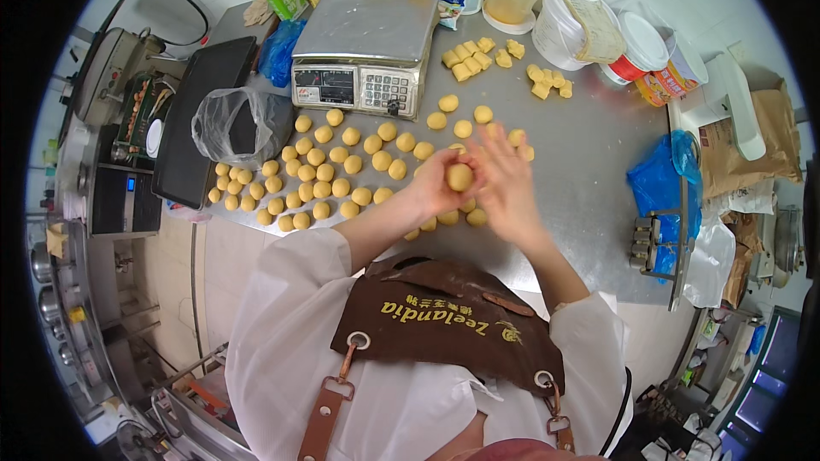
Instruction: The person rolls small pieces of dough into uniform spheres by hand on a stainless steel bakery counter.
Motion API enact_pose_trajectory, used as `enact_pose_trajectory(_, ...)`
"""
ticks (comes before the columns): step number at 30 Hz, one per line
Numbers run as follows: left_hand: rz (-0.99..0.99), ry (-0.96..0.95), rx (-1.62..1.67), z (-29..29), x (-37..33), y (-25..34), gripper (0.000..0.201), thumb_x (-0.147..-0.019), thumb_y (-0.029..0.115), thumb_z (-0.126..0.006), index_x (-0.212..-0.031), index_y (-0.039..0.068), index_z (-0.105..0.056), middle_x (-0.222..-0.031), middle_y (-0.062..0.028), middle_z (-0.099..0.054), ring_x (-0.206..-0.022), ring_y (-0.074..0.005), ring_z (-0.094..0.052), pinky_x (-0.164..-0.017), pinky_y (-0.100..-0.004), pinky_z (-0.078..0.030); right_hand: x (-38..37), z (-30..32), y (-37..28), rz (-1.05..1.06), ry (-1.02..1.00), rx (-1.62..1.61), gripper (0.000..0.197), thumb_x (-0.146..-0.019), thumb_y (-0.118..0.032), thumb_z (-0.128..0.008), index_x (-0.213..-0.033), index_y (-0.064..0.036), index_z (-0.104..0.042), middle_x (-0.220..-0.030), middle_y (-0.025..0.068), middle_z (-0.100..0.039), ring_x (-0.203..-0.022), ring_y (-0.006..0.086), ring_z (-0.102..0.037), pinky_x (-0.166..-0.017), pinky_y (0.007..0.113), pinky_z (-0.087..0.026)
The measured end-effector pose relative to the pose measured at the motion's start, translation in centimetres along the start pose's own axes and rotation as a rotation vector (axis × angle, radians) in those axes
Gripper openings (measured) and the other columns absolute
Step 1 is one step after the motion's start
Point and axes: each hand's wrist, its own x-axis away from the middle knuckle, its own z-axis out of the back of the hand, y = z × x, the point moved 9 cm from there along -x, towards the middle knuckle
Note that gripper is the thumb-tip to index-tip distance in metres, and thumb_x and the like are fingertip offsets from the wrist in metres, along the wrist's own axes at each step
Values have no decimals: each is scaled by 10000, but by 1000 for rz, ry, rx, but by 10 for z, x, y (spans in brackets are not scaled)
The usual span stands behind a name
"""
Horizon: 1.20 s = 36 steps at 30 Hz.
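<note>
A yellow dough ball [459,177] rests between my palms above the steel table [589,179]. My left hand [436,183] cups it from the left side. On the other side, my right hand [506,183] has its fingers stretched out and spread, with the palm beside the ball; whether it presses on the ball I cannot tell. Many round dough balls [339,154] lie to the left, and a few more sit beyond and under my hands, partly hidden by them. Cut dough pieces [467,60] are grouped farther back, with another small cluster [549,82] to their right.
A digital scale [363,30] stands at the back. Left of it are a clear plastic bag [239,128] and a black tray [184,149]. White tubs [564,26] line the wall. Blue plastic [656,179] and a metal rack [670,243] border the table's right edge.
</note>
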Motion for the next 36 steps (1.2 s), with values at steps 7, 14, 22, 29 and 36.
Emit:
enact_pose_trajectory(7,-101,194,-317,14,-81,40,413,-973,450,-584,-730,120,-536,-778,-22,-591,-633,-109,-520,-519,-267,-380,60,18,110,-514,151,-323,521,-1071,-355,-316,-1319,30,-564,-1420,216,-508,-1357,344,-432,-1150,440,-262)
enact_pose_trajectory(14,-516,56,-1156,-47,-167,71,498,-1010,462,-497,-1032,-2,-676,-1027,-94,-679,-963,-166,-609,-857,-291,-464,40,22,175,-685,191,-378,440,-1046,-323,-454,-1232,40,-618,-1200,181,-669,-1174,307,-605,-999,352,-445)
enact_pose_trajectory(22,-526,122,-1033,1,-133,77,387,-1044,327,-456,-1123,0,-648,-1080,-84,-688,-1084,-166,-601,-965,-296,-436,-21,-21,361,-917,103,328,502,-868,-463,-694,-1031,10,-648,-1044,193,-655,-966,365,-623,-839,451,-507)
enact_pose_trajectory(29,-371,91,-717,43,-75,63,355,-1039,268,-436,-1134,-20,-621,-1136,-155,-672,-1091,-252,-636,-1018,-357,-454,-16,-55,399,-972,446,339,595,-710,-487,-828,-1021,-15,-644,-1060,158,-611,-1019,350,-594,-842,448,-500)
enact_pose_trajectory(36,-13,38,-205,27,-46,24,396,-1036,286,-391,-1217,-30,-546,-1240,-173,-607,-1185,-295,-585,-1062,-452,-448,-22,-23,248,-644,379,-341,445,-786,-290,-801,-1093,-19,-626,-1063,121,-577,-960,265,-576,-809,378,-495)
